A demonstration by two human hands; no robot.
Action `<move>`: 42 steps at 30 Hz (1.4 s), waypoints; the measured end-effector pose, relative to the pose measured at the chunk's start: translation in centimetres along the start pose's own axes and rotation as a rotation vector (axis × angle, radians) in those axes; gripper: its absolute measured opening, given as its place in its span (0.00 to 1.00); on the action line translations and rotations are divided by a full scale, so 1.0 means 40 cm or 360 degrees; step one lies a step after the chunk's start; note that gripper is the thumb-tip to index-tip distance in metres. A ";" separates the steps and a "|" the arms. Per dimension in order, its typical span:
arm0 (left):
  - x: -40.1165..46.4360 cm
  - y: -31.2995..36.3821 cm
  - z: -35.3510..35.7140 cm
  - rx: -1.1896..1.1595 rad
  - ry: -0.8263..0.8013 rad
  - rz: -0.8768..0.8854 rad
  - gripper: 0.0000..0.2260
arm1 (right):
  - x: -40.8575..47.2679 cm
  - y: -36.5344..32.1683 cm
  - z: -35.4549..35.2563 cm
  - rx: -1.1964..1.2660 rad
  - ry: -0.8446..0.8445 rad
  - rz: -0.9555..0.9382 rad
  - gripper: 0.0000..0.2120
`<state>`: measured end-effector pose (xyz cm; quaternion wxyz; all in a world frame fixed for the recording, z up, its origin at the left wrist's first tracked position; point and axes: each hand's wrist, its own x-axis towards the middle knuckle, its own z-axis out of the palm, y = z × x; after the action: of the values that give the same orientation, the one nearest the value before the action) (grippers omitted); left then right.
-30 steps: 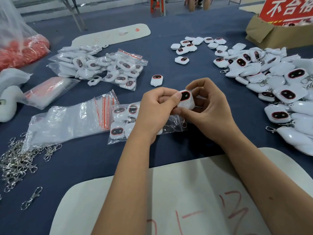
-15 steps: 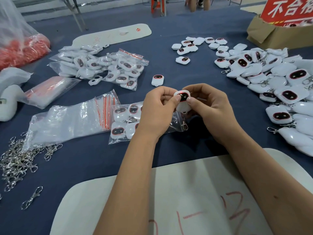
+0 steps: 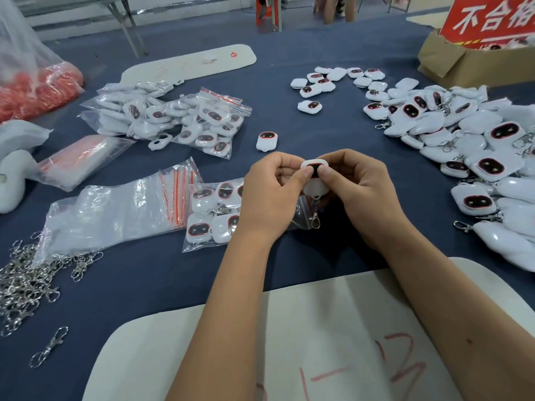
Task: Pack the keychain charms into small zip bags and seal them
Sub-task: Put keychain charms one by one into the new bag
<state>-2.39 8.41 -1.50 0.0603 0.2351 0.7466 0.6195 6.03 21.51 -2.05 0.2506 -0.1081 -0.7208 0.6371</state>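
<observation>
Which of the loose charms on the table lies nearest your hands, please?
The single charm lying alone just beyond the hands, apart from both loose piles.

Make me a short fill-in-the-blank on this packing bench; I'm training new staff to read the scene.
1. Both hands, left hand and right hand, hold one white ____.
2. A metal ____ hangs from the bottom of the held charm.
3. The loose pile of metal clasps lies on the person's ____ side.
4. The empty zip bags have ____ seal strips.

Answers: charm; clasp; left; red
</observation>
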 end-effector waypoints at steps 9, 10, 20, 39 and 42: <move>0.001 0.000 -0.003 -0.0006 -0.0068 0.0034 0.04 | 0.000 0.002 0.002 -0.0205 0.0040 -0.0058 0.04; 0.002 0.000 -0.003 0.0003 -0.0078 0.0033 0.04 | 0.001 0.002 0.002 -0.0231 0.0038 -0.0063 0.04; 0.001 0.000 -0.007 0.0021 -0.0086 0.0041 0.03 | 0.008 0.008 -0.005 -0.0195 -0.0023 -0.0008 0.04; -0.015 0.024 -0.004 -0.0002 0.0106 0.0004 0.03 | 0.003 0.002 -0.006 -0.0044 -0.0092 0.0065 0.06; -0.016 0.028 -0.001 0.0032 0.0112 0.0013 0.04 | 0.003 0.003 -0.006 -0.0072 -0.0061 0.0065 0.06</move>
<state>-1.55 8.26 -0.56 0.0291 0.2169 0.7534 0.6201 6.02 21.80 -2.12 0.2211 -0.1163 -0.7374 0.6276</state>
